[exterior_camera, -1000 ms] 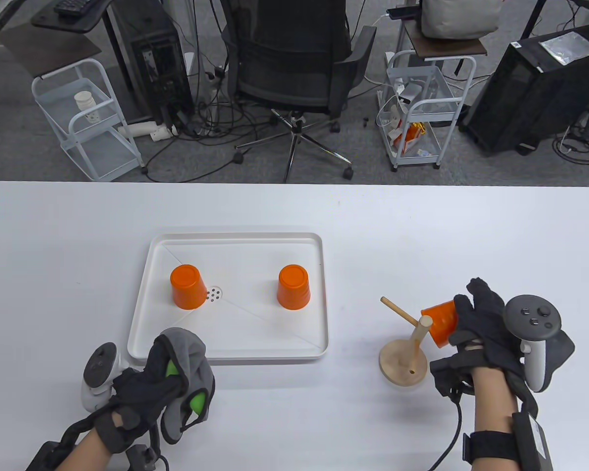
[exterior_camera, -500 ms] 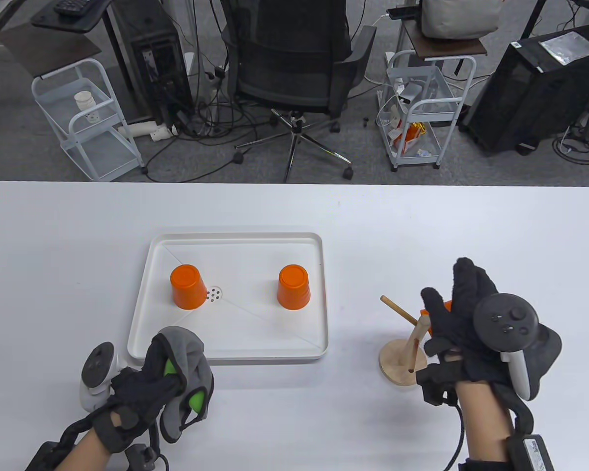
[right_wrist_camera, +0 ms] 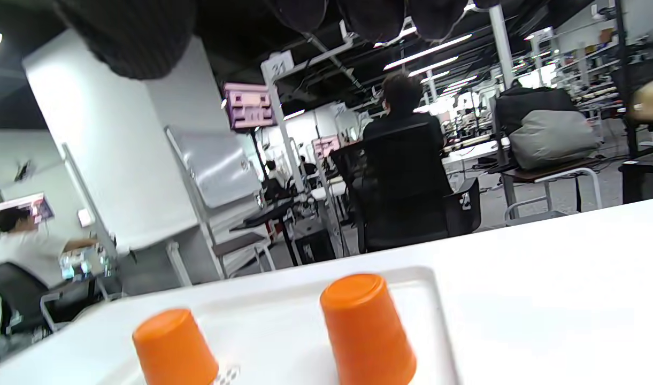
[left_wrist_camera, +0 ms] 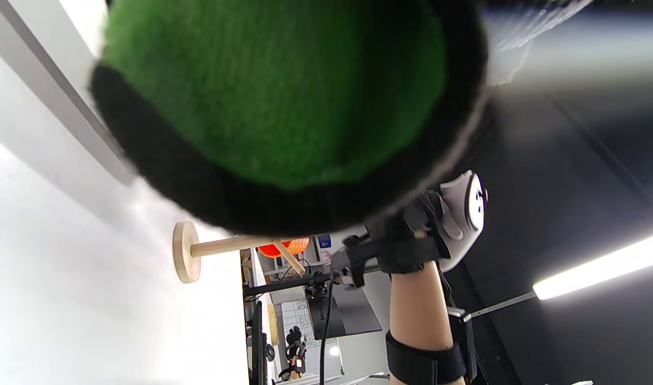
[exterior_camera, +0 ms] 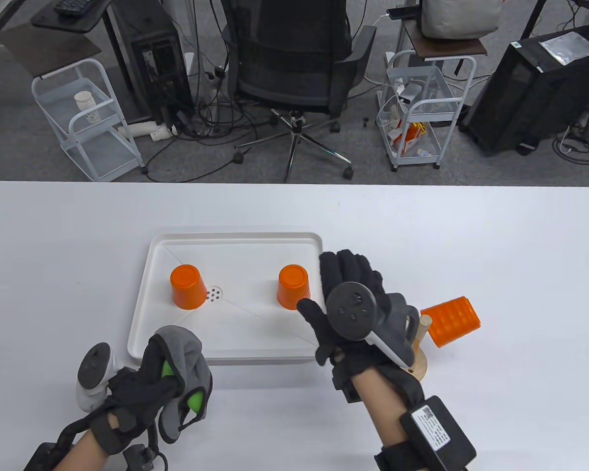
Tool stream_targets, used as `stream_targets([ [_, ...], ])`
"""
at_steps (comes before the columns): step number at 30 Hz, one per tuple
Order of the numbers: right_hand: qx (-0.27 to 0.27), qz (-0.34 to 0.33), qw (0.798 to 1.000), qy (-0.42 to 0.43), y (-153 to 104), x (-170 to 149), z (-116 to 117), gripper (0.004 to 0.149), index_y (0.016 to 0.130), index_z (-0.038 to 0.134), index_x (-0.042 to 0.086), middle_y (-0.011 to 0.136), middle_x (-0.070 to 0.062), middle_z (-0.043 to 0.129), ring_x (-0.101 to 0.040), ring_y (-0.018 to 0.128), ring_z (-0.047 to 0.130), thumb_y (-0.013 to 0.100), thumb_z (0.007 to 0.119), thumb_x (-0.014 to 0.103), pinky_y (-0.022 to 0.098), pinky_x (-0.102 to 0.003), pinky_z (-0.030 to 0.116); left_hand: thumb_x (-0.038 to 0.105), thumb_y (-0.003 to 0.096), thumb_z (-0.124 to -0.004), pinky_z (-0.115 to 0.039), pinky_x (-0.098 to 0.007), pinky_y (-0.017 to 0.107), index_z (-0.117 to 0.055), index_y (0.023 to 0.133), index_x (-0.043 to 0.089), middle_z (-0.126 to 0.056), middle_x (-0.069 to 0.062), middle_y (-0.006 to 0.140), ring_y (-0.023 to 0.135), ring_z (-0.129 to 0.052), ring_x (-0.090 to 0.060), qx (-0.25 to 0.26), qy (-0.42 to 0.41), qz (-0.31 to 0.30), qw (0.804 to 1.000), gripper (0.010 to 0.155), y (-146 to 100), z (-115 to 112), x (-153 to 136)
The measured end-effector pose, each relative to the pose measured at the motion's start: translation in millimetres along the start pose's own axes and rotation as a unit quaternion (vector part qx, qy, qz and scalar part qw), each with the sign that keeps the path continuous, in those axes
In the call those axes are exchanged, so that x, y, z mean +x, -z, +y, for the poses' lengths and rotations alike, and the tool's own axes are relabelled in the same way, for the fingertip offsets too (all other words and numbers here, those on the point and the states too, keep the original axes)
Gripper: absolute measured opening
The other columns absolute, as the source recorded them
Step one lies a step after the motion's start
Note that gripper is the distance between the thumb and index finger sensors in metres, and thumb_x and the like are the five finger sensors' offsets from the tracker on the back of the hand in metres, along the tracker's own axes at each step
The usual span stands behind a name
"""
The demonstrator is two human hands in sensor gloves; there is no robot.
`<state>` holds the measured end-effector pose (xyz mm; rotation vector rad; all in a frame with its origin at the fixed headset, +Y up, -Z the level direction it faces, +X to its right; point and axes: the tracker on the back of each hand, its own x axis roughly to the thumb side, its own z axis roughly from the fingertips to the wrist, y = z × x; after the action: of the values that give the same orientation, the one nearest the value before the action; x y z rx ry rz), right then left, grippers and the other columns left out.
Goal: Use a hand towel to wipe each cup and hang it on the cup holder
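Note:
Two orange cups stand upside down in the white tray (exterior_camera: 235, 237): the left cup (exterior_camera: 188, 286) (right_wrist_camera: 174, 347) and the right cup (exterior_camera: 293, 287) (right_wrist_camera: 366, 331). A third orange cup (exterior_camera: 450, 321) (left_wrist_camera: 283, 247) hangs on its side on a peg of the wooden cup holder (exterior_camera: 423, 327) (left_wrist_camera: 187, 259). My right hand (exterior_camera: 324, 284) is open and hovers over the tray's right edge, just right of the right cup, holding nothing. My left hand (exterior_camera: 186, 387) grips the grey hand towel (exterior_camera: 191, 353) near the tray's front left corner. A green fingertip (left_wrist_camera: 273, 96) fills the left wrist view.
The white table (exterior_camera: 471, 230) stretches wide around the tray. My right forearm partly covers the cup holder's base. Beyond the far edge stand an office chair (exterior_camera: 294, 54) and two white carts (exterior_camera: 86, 117). People sit at desks in the right wrist view's background.
My right hand let go of the orange cup, which now hangs on the holder, and moved left over the tray's right edge. The left hand with the towel stayed put.

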<state>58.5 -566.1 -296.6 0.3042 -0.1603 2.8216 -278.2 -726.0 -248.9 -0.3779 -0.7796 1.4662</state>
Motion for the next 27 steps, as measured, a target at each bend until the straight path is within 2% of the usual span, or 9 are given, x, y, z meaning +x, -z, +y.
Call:
stream_targets([
  [6, 0.094, 0.026, 0.994, -0.039, 39.5, 19.6, 53.6, 0.085, 0.108, 0.019, 0.023, 0.120, -0.016, 0.020, -0.054, 0.106, 0.028, 0.048, 0.068, 0.058, 0.078, -0.065, 0.030, 0.063, 0.0509, -0.068, -0.070, -0.059, 0.062, -0.010, 0.102, 0.046, -0.015, -0.006, 0.115, 0.078, -0.085, -0.034, 0.001, -0.004, -0.003, 1.000, 0.079, -0.5, 0.9, 0.9],
  [11, 0.137, 0.062, 0.987, -0.055, 70.4, 19.5, 93.3, 0.085, 0.107, 0.016, 0.027, 0.119, -0.015, 0.015, -0.054, 0.107, 0.025, 0.048, 0.069, 0.058, 0.078, -0.065, 0.027, 0.063, 0.0510, -0.068, -0.070, -0.059, 0.062, -0.010, 0.102, 0.046, -0.015, -0.006, 0.115, 0.078, -0.085, -0.034, 0.002, -0.006, -0.008, 1.000, 0.079, -1.0, 2.1, 2.1],
  [19, 0.165, 0.128, 0.977, -0.052, 99.7, 2.4, 136.9, 0.084, 0.106, 0.014, 0.031, 0.119, -0.013, 0.009, -0.055, 0.106, 0.018, 0.048, 0.068, 0.058, 0.077, -0.068, 0.023, 0.063, 0.0510, -0.068, -0.070, -0.059, 0.062, -0.010, 0.102, 0.046, -0.015, -0.006, 0.115, 0.079, -0.085, -0.034, -0.001, -0.010, -0.011, 1.000, 0.079, -1.3, 2.8, 2.7],
  [22, 0.156, 0.139, 0.977, -0.032, 104.2, -0.4, 147.7, 0.082, 0.106, 0.016, 0.033, 0.119, -0.013, 0.010, -0.055, 0.106, 0.021, 0.049, 0.069, 0.056, 0.077, -0.067, 0.024, 0.063, 0.0511, -0.068, -0.070, -0.059, 0.062, -0.010, 0.102, 0.046, -0.015, -0.006, 0.115, 0.079, -0.085, -0.034, -0.004, -0.009, -0.011, 1.000, 0.079, -1.4, 2.7, 2.5],
  [27, 0.144, 0.152, 0.977, -0.046, 106.5, -4.0, 158.9, 0.074, 0.106, 0.022, 0.039, 0.119, -0.012, 0.015, -0.056, 0.104, 0.033, 0.050, 0.068, 0.051, 0.077, -0.068, 0.031, 0.063, 0.0512, -0.068, -0.070, -0.059, 0.062, -0.010, 0.102, 0.046, -0.015, -0.006, 0.115, 0.078, -0.085, -0.034, -0.004, -0.009, -0.010, 1.000, 0.079, -1.4, 2.7, 2.2],
])
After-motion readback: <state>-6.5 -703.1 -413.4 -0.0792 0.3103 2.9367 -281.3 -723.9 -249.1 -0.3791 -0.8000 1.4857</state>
